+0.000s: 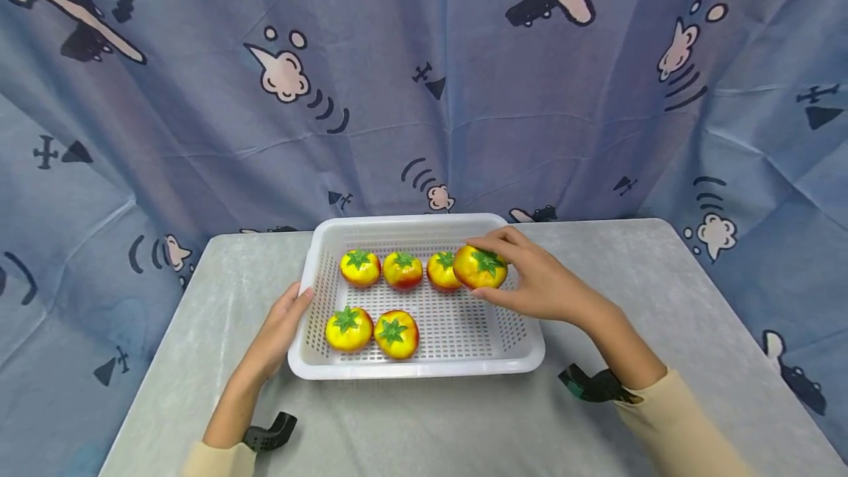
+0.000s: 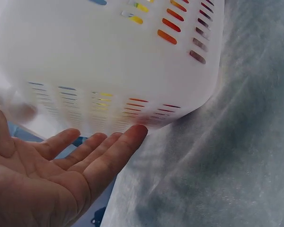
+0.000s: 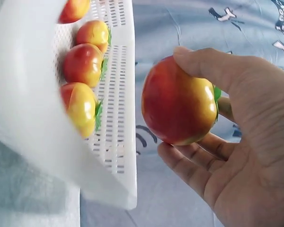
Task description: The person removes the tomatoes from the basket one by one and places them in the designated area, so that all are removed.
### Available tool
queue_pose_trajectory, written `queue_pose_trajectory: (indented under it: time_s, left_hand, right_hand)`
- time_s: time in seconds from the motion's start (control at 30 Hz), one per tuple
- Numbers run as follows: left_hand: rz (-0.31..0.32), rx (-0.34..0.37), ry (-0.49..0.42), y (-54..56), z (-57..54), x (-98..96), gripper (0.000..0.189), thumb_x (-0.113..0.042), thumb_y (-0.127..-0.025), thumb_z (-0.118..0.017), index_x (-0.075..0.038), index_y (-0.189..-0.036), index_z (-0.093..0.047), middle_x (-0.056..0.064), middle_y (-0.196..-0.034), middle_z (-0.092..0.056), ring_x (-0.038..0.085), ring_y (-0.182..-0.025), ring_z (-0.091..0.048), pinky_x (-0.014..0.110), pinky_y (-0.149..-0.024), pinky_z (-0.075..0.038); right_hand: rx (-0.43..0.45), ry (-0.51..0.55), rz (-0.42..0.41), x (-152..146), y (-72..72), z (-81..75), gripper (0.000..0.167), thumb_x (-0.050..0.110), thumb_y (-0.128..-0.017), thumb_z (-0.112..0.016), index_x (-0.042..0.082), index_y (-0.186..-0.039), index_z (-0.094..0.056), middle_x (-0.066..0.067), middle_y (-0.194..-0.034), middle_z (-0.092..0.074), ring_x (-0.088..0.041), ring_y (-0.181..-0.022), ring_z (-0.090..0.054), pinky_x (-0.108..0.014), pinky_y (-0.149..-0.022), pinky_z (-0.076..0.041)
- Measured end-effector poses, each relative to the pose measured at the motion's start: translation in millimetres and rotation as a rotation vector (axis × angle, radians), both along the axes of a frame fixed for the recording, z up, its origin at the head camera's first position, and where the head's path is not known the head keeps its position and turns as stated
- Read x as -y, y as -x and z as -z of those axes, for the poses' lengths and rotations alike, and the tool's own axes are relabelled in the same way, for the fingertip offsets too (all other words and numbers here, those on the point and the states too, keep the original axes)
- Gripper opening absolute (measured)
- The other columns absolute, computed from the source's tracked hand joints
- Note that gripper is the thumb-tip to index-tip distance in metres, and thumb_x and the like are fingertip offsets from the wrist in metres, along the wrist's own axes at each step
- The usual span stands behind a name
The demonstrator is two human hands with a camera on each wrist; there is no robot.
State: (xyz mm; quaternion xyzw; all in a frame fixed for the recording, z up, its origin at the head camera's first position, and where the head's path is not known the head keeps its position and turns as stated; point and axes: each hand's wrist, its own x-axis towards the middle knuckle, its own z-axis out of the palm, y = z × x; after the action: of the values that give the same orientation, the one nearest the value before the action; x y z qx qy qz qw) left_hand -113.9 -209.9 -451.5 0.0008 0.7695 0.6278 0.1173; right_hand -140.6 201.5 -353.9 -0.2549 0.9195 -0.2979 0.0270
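Note:
My right hand [image 1: 530, 271] holds a red-and-yellow tomato-like fruit [image 1: 478, 268] with a green star-shaped leaf cap, between thumb and fingers. In the head view it overlaps the right side of a white perforated plastic basket [image 1: 424, 370]; the right wrist view shows the fruit [image 3: 180, 104] raised clear of the rim. At the basket's left end, my left hand [image 1: 281, 330] grips the rim, thumb on top. Its fingers [image 2: 118, 151] touch the outer wall from below. Similar fruits lie inside: three in the back row, including one [image 1: 403, 271], and two in front, including one [image 1: 396, 334].
The basket stands on a grey cloth-covered table [image 1: 397, 425], close to its back edge. Behind hangs a blue curtain [image 1: 371, 94] printed with airplanes. Bare basket floor [image 1: 457, 330] lies at the front right. A black strap device [image 1: 592, 383] is on the right wrist.

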Motion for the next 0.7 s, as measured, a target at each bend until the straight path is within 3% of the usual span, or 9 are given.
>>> queue_pose_trajectory:
  time_s: [0.37, 0.7]
  left_hand:
    - [-0.012, -0.007, 0.012, 1.2, -0.2, -0.7, 0.058, -0.037, -0.117, -0.033, -0.007, -0.166, -0.025, 0.03, -0.158, -0.048, 0.047, -0.134, -0.062, 0.041, -0.098, -0.066]
    - [-0.005, -0.005, 0.015, 1.5, 1.5, -0.5, 0.058, -0.036, -0.117, -0.033, -0.008, -0.167, -0.025, 0.03, -0.158, -0.048, 0.047, -0.135, -0.062, 0.043, -0.099, -0.065]
  right_hand:
    - [-0.055, 0.063, 0.134, -23, -3.8, 12.2, 0.071, 0.023, -0.089, -0.087, 0.014, -0.151, -0.053, -0.014, -0.152, -0.052, -0.035, -0.127, -0.06, -0.062, -0.106, -0.058]
    - [-0.049, 0.108, 0.28, -45, -6.7, 23.7, 0.071, 0.026, -0.092, -0.085, 0.013, -0.154, -0.052, -0.02, -0.149, -0.051, -0.04, -0.133, -0.054, -0.069, -0.109, -0.053]
